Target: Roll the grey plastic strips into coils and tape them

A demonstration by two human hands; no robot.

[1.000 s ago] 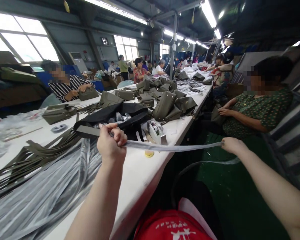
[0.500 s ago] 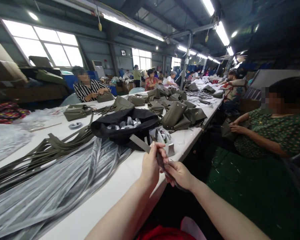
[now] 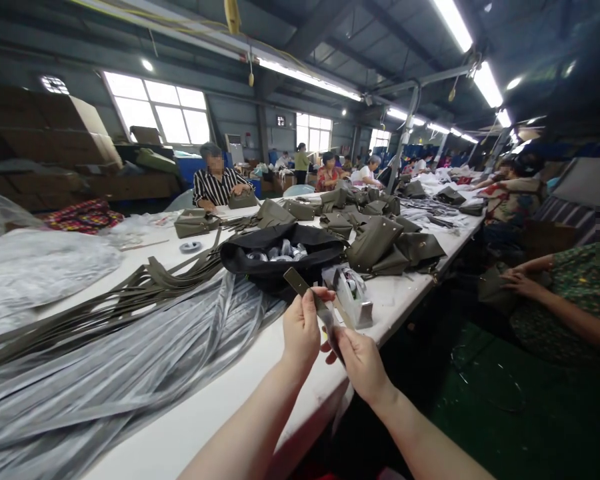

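Note:
Between both hands I hold an olive strap [image 3: 297, 281], its flat end with small holes pointing up and away to the left. My left hand [image 3: 303, 327] pinches it near that end with thumb and fingers. Lower down, my right hand [image 3: 360, 357] is closed on the same strap, where a greyish film seems to cover it. Just beyond my hands stand a tape dispenser [image 3: 355, 297] and a black cloth bag [image 3: 240, 257] holding several shiny rolls. Long straps in grey wrapping [image 3: 145, 380] lie to the left, with bare olive straps [image 3: 130, 293] behind them.
Olive bags [image 3: 375, 243] are heaped farther along the white table [image 3: 180, 447]. A single roll [image 3: 190, 247] lies left of the black bag. A co-worker in stripes [image 3: 220, 187] sits across; another in a patterned top [image 3: 580, 293] sits at right, holding an olive bag.
The view has swung left, so the scene sits farther right. My hands have moved slightly apart along the strap, showing more of it between them.

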